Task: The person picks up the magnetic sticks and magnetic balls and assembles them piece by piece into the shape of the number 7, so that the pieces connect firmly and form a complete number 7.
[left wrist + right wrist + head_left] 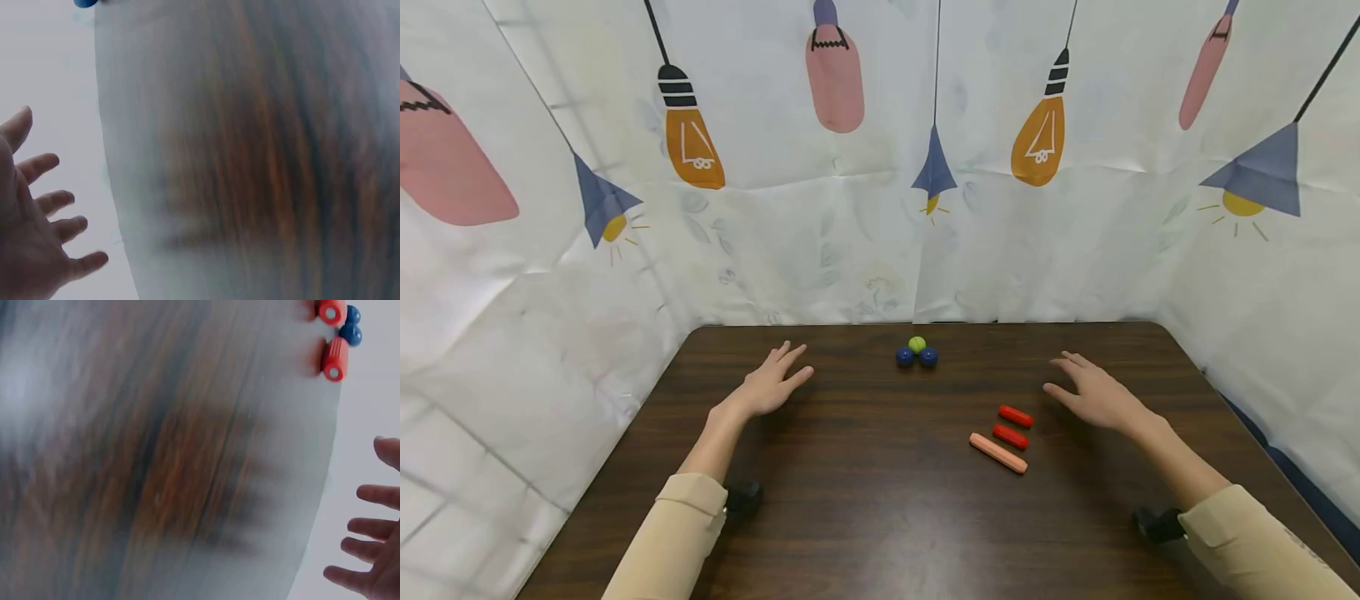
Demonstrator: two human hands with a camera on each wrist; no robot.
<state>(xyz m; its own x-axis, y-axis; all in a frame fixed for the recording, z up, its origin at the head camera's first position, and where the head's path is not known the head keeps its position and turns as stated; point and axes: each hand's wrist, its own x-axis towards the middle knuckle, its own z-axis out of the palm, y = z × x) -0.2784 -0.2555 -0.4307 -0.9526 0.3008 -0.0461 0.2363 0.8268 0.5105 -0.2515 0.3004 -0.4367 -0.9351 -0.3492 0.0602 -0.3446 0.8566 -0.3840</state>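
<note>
My left hand (765, 386) hovers over the left part of the dark wooden table, fingers spread and nothing in it. On the other side my right hand (1098, 395) is held above the table with its fingers apart, also holding nothing. Nearest to the right hand lie two short red sticks (1015, 416) (335, 359), one in front of the other. A longer orange stick (997, 453) lies beside them, toward the front. Two dark blue balls (905, 357) and a yellow-green ball (917, 344) sit grouped near the table's back edge, between the hands.
The brown wood-grain table (865, 517) has rounded back corners. A white curtain (865, 250) printed with lamps and bulbs hangs behind and around it. Dark bands with small devices (1157, 525) are on both wrists, below beige sleeves (673, 529).
</note>
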